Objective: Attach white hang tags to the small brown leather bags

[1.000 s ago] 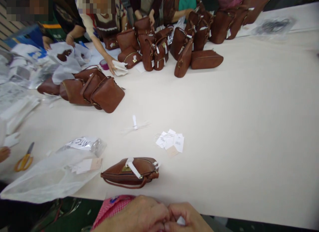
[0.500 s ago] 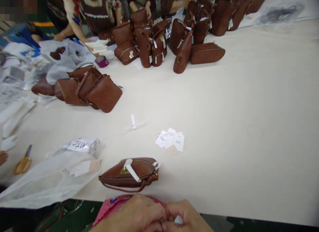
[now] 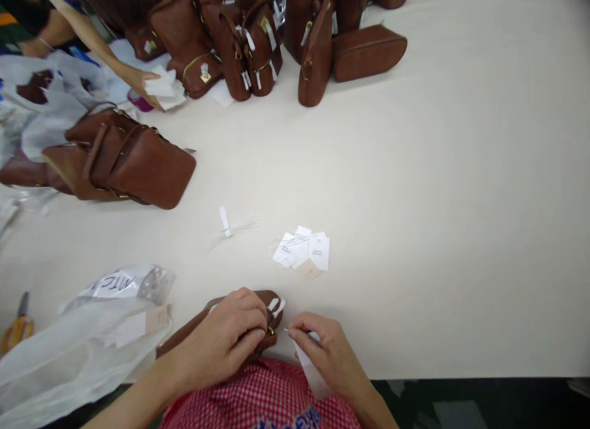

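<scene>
A small brown handbag (image 3: 273,301) lies at the near table edge, mostly covered by my left hand (image 3: 225,337), whose fingers are curled over it and grip its right end near a metal ring. My right hand (image 3: 320,349) is just right of the bag, pinched on a white paper tag (image 3: 310,366) with a thin string end pointing toward the bag. White wrappers show on the bag's hardware beside my left fingers. A loose pile of white tags (image 3: 302,251) lies on the table beyond my hands.
A bundle of clear tag strings (image 3: 230,223) lies left of the tags. Plastic bags (image 3: 87,330) and yellow scissors (image 3: 16,327) sit at the near left. Brown bags (image 3: 120,158) lie at left, several more stand at the back (image 3: 258,42). Another person's hand (image 3: 142,85) holds white paper.
My hands rose from below the table edge onto the table. The left hand took hold of the handbag; the right brought the tag beside it. The view tilted down.
</scene>
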Demonstrator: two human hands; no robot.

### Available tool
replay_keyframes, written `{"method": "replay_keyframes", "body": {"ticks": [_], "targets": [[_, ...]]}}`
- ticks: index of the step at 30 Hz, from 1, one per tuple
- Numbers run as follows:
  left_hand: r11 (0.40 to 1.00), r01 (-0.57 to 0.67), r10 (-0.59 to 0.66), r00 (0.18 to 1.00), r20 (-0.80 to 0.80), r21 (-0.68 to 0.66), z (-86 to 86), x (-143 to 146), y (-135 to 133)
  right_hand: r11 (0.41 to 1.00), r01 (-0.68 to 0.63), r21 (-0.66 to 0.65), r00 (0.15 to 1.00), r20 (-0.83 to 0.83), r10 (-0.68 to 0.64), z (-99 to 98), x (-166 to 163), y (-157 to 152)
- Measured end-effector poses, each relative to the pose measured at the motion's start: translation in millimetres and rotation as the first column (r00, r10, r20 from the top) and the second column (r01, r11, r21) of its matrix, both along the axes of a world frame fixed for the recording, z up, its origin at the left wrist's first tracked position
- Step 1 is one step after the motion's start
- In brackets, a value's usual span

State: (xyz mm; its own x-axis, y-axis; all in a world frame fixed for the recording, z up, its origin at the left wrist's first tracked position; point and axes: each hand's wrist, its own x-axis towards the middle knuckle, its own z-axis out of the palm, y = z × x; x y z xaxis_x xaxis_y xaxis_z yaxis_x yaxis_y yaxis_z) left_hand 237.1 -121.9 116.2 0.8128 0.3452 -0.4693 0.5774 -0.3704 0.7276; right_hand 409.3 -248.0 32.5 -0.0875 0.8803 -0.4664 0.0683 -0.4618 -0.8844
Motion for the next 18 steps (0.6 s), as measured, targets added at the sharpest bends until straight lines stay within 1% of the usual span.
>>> {"method": "replay_keyframes", "body": {"ticks": [3, 7, 10, 15, 18], "targets": [[0.998, 0.011, -0.013, 0.999, -0.031, -0.067, -6.6, 5, 3, 0.998, -0.019, 0.059, 1.000, 0.023, 0.018, -7.2, -3, 5], [0.990, -0.005, -0.004, 0.998, -0.063, -0.143, -10.9, 5, 8, 0.996, -0.047, 0.070, 0.999, 0.010, 0.046, -10.9, -9, 8], [0.988, -0.011, 0.002, 0.998, -0.061, -0.155, -13.7, 4, 9, 0.995, -0.062, 0.081, 0.998, -0.011, 0.063, -12.5, -13, 10], [0.986, -0.079, 0.071, 0.996, -0.054, -0.150, -17.2, 3, 5, 0.985, -0.092, 0.146, 0.993, -0.054, 0.101, -15.4, -14, 13], [0.983, -0.096, 0.089, 0.995, -0.050, -0.154, -18.4, 1, 3, 0.983, -0.093, 0.159, 0.991, -0.085, 0.107, -16.6, -13, 15]]}}
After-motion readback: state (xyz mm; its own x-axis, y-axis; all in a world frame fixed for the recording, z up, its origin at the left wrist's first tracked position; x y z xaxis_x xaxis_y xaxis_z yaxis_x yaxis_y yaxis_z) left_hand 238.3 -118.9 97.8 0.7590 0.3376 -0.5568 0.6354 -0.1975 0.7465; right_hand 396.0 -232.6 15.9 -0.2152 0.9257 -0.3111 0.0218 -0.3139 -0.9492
